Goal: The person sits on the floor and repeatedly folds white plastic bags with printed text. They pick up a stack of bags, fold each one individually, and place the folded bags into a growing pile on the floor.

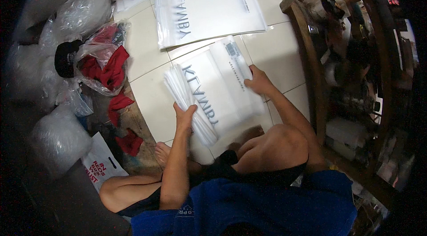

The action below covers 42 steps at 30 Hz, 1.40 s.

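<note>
Translucent bags [224,80] span from the left hand [184,114], pinching their bunched edge, to the right hand [261,82], pinching the opposite edge, presumably to steady the loose layers, with a flat stack [215,14] beyond both on the floor [147,67].

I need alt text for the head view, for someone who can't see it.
The left hand grips the layered left side of white printed bags over a tiled floor; the right hand touches their right edge. A flatter stack lies beyond, with red cloth at left and a wooden rack at right.
</note>
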### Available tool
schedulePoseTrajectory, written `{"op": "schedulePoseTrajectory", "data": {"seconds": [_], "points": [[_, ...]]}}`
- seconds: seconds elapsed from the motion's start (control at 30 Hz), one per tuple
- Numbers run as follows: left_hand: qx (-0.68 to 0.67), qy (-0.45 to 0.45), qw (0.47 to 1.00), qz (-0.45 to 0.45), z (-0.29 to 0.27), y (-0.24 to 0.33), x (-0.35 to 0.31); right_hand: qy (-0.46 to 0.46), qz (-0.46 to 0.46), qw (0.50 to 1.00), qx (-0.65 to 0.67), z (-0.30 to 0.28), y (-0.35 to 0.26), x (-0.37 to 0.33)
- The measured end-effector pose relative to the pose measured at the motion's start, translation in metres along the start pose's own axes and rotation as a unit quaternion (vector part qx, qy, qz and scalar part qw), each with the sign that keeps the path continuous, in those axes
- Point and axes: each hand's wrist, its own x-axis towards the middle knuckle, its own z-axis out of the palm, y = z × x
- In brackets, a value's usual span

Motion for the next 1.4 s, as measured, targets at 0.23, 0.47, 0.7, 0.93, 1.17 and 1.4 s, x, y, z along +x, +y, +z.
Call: {"op": "schedulePoseTrajectory", "data": {"seconds": [0.23,0.47,0.7,0.93,1.17,1.4], "points": [[-0.038,-0.002,0.999,0.002,0.008,0.002,-0.008,-0.069,-0.214,0.972,-0.064,0.033,-0.083,-0.044],[0.135,0.072,0.987,0.046,0.038,0.009,-0.006,-0.091,-0.043,0.986,0.13,0.073,-0.047,0.01],[0.103,0.107,0.943,0.298,0.055,0.045,-0.031,0.013,-0.143,0.967,0.213,0.013,-0.097,-0.049],[0.267,0.028,0.823,0.5,0.069,0.046,-0.001,0.09,-0.29,0.935,0.185,-0.032,-0.082,-0.069],[0.382,0.075,0.738,0.551,0.058,0.006,0.048,0.099,-0.41,0.877,0.23,-0.085,-0.148,-0.085],[0.38,-0.017,0.735,0.561,0.06,0.049,0.027,0.154,-0.478,0.815,-0.288,-0.06,-0.255,-0.082]]}}
